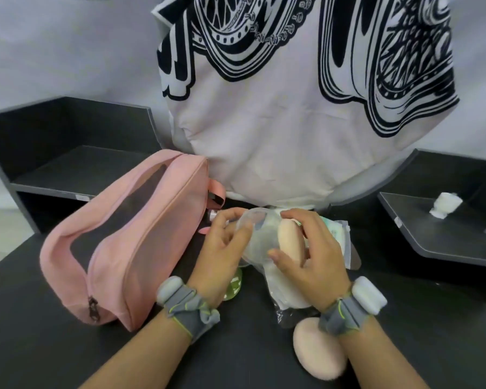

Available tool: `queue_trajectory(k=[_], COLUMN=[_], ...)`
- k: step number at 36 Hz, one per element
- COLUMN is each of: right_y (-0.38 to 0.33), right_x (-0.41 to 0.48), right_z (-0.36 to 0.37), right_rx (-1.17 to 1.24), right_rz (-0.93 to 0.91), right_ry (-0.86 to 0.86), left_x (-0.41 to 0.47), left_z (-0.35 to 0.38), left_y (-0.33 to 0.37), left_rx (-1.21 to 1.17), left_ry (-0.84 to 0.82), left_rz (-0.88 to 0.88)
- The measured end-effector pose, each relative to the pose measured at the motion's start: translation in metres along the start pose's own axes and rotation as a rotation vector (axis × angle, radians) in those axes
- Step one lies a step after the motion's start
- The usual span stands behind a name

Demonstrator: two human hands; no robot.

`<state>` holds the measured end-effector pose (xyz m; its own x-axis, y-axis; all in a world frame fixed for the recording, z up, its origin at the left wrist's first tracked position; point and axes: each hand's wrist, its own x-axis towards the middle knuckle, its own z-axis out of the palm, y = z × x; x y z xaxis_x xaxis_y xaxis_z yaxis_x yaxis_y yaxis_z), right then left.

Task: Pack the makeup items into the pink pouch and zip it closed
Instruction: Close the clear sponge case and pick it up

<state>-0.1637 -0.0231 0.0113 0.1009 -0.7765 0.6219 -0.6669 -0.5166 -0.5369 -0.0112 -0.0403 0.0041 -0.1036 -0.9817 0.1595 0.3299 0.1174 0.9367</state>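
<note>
The pink pouch with a dark mesh window lies on the black table, left of my hands, its zipper pull at the near end. My left hand grips the open mouth of a clear plastic bag. My right hand holds a peach makeup sponge at that opening. A white puff sits lower inside the bag. A pink puff lies loose on the table under my right wrist. A green round item peeks out beneath my left hand.
A person in a white patterned shirt stands across the table. Packets lie behind my right hand. A small pink tube rests by the pouch's far end. Dark shelves stand left; a dark tray with a white object sits right.
</note>
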Motion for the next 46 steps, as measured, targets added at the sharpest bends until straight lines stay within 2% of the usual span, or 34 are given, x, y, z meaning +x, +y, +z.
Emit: queue_trajectory(k=[4,8,11,15,18,22,24,26,29,33,38,41,44,46], right_y=[-0.001,-0.001,0.001,0.000,-0.002,-0.006,-0.005,-0.006,-0.007,-0.004,-0.006,-0.006,-0.006,-0.004], right_x=[0.000,0.002,0.002,0.001,0.000,0.000,0.000,0.000,0.001,0.004,0.002,0.000,-0.001,-0.002], right_z=[0.003,-0.003,-0.007,-0.010,-0.011,-0.015,-0.015,-0.013,-0.009,-0.011,-0.006,0.001,0.005,0.009], right_rx=[-0.078,-0.032,-0.025,0.041,0.083,0.296,0.314,0.259,0.142,0.187,0.435,0.479,0.493,0.574], right_rz=[-0.041,-0.065,-0.070,-0.015,0.019,0.136,0.161,0.151,0.129,0.236,0.311,0.354,0.413,0.446], right_ry=[-0.005,0.041,0.014,0.004,-0.015,-0.090,-0.090,-0.030,0.155,0.400,0.413,0.403,0.374,0.327], left_x=[-0.001,0.000,-0.001,-0.003,-0.004,-0.002,-0.001,0.001,0.005,0.003,-0.004,-0.007,-0.008,-0.006], left_z=[0.002,-0.003,-0.006,-0.007,-0.006,-0.008,-0.008,-0.008,-0.013,-0.017,-0.010,-0.008,-0.008,-0.009], left_y=[0.000,0.000,0.003,0.003,0.005,0.007,0.009,0.010,0.012,0.010,0.007,0.002,-0.002,-0.003], left_rx=[0.020,-0.052,-0.115,-0.048,-0.005,0.016,0.009,-0.005,0.009,0.139,0.460,0.653,0.663,0.587], left_ry=[-0.061,-0.157,-0.256,-0.344,-0.356,-0.324,-0.308,-0.276,-0.215,-0.235,-0.357,-0.422,-0.417,-0.371], left_rz=[0.010,-0.001,-0.024,0.011,0.049,0.091,0.108,0.127,0.159,0.210,0.351,0.467,0.456,0.434])
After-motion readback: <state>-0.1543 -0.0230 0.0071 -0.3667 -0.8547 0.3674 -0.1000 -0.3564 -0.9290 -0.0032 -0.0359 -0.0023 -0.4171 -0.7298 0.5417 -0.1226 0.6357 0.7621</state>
